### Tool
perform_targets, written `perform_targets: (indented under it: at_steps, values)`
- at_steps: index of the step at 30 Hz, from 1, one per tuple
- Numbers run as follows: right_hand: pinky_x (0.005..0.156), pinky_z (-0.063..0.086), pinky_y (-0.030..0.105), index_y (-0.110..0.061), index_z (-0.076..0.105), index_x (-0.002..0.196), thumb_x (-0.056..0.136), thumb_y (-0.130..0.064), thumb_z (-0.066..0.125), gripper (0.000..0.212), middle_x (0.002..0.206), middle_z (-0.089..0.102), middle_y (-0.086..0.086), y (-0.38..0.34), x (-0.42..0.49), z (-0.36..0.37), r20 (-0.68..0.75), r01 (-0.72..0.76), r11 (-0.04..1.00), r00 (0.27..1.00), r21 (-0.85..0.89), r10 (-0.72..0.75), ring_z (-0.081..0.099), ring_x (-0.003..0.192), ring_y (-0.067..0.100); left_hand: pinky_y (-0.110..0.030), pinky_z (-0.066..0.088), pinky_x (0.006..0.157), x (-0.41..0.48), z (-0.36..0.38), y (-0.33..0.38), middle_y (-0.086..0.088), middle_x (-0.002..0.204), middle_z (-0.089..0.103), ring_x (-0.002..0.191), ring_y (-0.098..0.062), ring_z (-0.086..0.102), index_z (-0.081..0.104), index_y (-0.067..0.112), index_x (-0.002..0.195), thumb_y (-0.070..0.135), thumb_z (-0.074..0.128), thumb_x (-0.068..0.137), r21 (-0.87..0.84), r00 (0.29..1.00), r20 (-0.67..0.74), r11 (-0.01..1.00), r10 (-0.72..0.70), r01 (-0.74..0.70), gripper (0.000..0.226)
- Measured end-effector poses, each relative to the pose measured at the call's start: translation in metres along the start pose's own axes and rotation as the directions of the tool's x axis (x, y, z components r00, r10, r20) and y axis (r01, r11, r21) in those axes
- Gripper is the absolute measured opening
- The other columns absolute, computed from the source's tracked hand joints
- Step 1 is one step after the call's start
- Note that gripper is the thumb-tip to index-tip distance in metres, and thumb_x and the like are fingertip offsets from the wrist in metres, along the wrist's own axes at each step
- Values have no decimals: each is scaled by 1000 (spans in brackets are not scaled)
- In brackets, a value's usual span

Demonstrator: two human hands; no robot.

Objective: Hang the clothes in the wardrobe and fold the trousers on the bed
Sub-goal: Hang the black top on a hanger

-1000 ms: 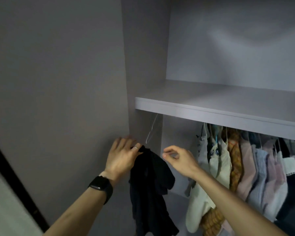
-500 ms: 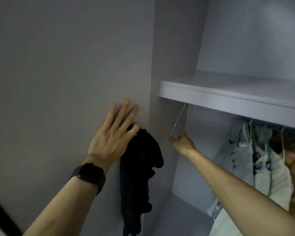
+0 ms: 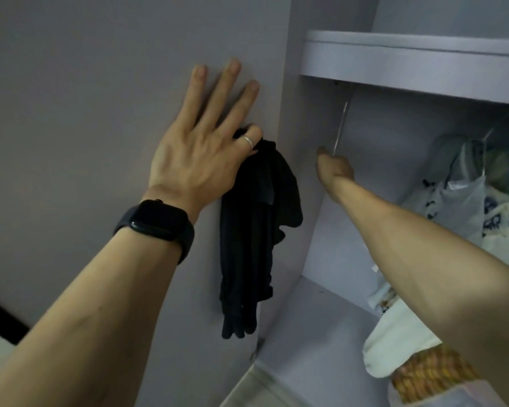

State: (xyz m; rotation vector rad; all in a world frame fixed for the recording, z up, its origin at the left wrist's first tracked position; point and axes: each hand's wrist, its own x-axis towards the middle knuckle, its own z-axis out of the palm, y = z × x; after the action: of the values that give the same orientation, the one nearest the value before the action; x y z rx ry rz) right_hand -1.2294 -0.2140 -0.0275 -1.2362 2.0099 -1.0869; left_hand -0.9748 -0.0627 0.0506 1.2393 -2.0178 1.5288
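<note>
A black garment (image 3: pixel 256 230) hangs down against the wardrobe's grey side panel (image 3: pixel 86 98). My left hand (image 3: pixel 206 145) lies against that panel with three fingers stretched upward, while its ringed finger and thumb pinch the garment's top. My right hand (image 3: pixel 334 165) reaches inside the wardrobe and grips the bottom of a thin white hanger (image 3: pixel 340 127) that hangs from under the shelf (image 3: pixel 409 66).
Several garments (image 3: pixel 470 201) hang on the rail at the right, light and patterned ones among them. A cream and an orange checked piece (image 3: pixel 417 368) hang lower right. The wardrobe floor (image 3: pixel 315 333) lies below the hanger. A dark strip (image 3: pixel 0 315) runs at the left edge.
My right hand has reached into the wardrobe and taken hold of the hanger. My left hand has spread its fingers up along the panel, still pinching the black garment. The view has come closer.
</note>
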Motion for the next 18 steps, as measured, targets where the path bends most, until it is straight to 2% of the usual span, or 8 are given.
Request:
perform_targets:
  at_steps: [4,8,11,15,18]
  values:
    - [107,41,38,1,55,138,107,-40,26,59,144,52,24,-14,-17,-30,-123,-11,996,992,-87,0,53,130,40,-61,-2,122,0,-2,2,-16,162,30,151,-45,16,65,20,113,29,47,106,-43,1000,-13,999,1,-2,22]
    - [106,43,43,-1,63,129,108,-42,22,61,137,57,27,-5,-47,-65,-159,5,994,987,-105,-22,55,126,44,-60,-6,123,-1,-11,1,-18,163,25,152,-45,13,67,18,115,21,52,99,-111,999,50,994,5,1,22]
    - [100,49,42,-7,69,116,107,-46,22,61,125,64,25,8,-72,-95,-101,39,992,994,-123,-52,61,113,42,-57,-6,123,0,-18,1,-19,162,29,151,-45,16,68,14,111,17,50,95,-164,997,72,986,-8,20,25]
    - [90,46,38,-10,67,92,108,-43,29,53,113,69,23,32,-114,-133,-17,50,987,998,-152,-53,62,105,40,-57,-3,124,5,-25,0,-19,160,32,151,-44,19,69,13,108,19,52,94,-223,996,86,974,-28,47,23]
    - [81,42,37,-10,64,79,108,-42,35,52,87,66,14,51,-163,-157,56,43,993,998,-107,-37,60,90,32,-55,-3,124,11,-35,-1,-17,158,39,151,-42,19,69,12,107,25,49,98,-298,988,139,949,-61,101,25]
